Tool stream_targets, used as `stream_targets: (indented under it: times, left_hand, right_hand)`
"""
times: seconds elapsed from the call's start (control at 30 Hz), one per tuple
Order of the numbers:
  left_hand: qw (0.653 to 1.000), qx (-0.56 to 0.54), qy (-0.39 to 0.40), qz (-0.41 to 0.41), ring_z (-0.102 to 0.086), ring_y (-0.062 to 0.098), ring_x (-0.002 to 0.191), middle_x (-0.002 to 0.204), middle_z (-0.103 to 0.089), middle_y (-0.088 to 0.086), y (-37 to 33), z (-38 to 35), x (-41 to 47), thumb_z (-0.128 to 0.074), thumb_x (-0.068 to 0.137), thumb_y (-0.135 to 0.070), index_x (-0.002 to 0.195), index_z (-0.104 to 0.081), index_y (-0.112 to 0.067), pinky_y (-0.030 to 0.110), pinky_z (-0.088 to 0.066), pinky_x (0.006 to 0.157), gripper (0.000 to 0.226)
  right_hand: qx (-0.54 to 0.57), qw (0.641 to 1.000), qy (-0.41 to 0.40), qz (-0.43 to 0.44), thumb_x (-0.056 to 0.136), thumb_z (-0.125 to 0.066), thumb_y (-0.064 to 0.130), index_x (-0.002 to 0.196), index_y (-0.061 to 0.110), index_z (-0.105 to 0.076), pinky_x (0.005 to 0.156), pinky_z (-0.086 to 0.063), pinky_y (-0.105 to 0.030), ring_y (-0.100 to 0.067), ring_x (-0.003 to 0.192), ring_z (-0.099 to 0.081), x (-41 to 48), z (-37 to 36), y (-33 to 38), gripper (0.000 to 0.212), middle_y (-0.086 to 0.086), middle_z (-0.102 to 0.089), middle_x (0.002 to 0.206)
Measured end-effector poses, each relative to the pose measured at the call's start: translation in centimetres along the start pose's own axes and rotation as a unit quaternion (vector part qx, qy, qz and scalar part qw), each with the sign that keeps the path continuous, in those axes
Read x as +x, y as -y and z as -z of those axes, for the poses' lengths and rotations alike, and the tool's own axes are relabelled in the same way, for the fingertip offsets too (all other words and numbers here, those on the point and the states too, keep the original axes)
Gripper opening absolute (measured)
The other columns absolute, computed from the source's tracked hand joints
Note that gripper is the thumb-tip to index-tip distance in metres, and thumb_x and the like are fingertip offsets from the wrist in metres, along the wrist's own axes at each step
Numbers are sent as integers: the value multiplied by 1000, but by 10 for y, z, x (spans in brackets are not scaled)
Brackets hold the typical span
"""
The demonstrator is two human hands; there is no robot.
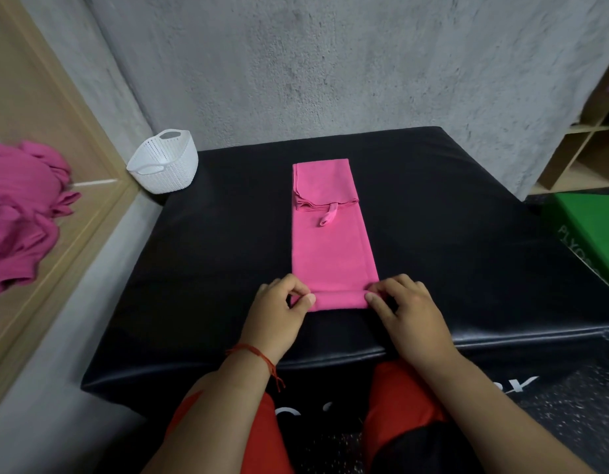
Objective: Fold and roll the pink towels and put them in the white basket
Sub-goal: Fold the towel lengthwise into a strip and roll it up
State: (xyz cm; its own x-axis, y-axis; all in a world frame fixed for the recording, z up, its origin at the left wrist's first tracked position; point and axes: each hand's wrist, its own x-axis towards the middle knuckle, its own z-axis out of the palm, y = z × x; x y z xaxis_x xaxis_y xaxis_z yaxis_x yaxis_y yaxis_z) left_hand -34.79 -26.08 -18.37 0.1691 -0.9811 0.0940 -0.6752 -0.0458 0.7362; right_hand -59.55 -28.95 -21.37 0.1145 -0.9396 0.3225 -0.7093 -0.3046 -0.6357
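A pink towel lies folded into a long narrow strip on the black padded box, running away from me. Its far end is doubled over and a small hanging loop shows there. The near end is turned up into a thin roll. My left hand pinches the left end of that roll between thumb and fingers. My right hand pinches the right end the same way. The white basket stands at the box's far left corner, tilted toward the wall, with no towel visible inside.
A heap of pink towels lies on the wooden ledge at the left. A green box sits to the right, wooden shelves behind it. A grey concrete wall closes the back.
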Motion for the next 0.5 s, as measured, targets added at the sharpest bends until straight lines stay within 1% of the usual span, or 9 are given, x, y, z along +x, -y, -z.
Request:
stream_targets:
  times: [0.07,0.1,0.2,0.27,0.3,0.4,0.43,0.5]
  left_hand:
    - [998,35,-31,-37,-48,6,96,94,-57,-19,-1,-1,1,-73,92,-35,85,-67,-35,30,-46,86,9]
    - [997,47,-34,-59,-47,6,97,95,-56,-20,-2,-2,0,-73,92,-32,87,-68,-35,31,-47,88,8]
    - [991,76,-22,-112,-49,6,97,99,-59,-21,-3,-2,-2,-70,95,-23,96,-70,-37,37,-49,89,14]
    - [990,85,-4,-115,-49,3,101,104,-59,-24,-1,3,-4,-68,97,-24,102,-72,-40,33,-47,92,17]
    - [989,93,8,-116,-49,2,103,107,-58,-25,1,5,-6,-70,95,-26,106,-72,-41,31,-45,95,19]
    - [985,121,37,-115,-45,-1,110,115,-54,-30,4,10,-10,-77,90,-22,116,-68,-47,25,-35,95,38]
    - [986,122,35,-108,-44,-1,110,114,-54,-30,5,10,-9,-78,90,-21,116,-68,-48,24,-34,95,39]
    - [992,92,23,-81,-47,-1,109,111,-58,-30,5,9,-4,-77,91,-23,114,-71,-46,28,-40,97,33]
  right_hand:
    - [-3,1000,-3,-12,99,-67,43,104,34,-74,81,-49,-36,-13,87,-47,3,-3,1,12,17,-58,100]
    - [-6,1000,-4,-18,99,-67,43,104,33,-74,81,-50,-39,-14,87,-47,4,-4,1,14,16,-58,99]
    - [-10,999,1,-43,98,-67,46,104,32,-73,83,-52,-44,-17,90,-50,9,-7,3,16,13,-56,99]
    - [5,998,-14,-53,96,-70,46,104,33,-69,82,-54,-44,-16,95,-54,9,-6,5,16,13,-54,101]
    - [16,998,-28,-54,94,-73,45,103,33,-66,80,-54,-42,-15,95,-55,8,-5,6,17,14,-53,101]
    - [20,998,-53,-39,91,-78,43,87,34,-60,71,-54,-40,-12,90,-55,7,-3,8,21,18,-52,96]
    - [15,998,-54,-36,91,-78,44,83,35,-60,69,-54,-40,-11,88,-55,7,-2,9,21,18,-53,95]
    - [-1,998,-57,-33,92,-75,46,83,35,-63,67,-54,-40,-9,86,-55,7,-2,9,19,19,-56,95]
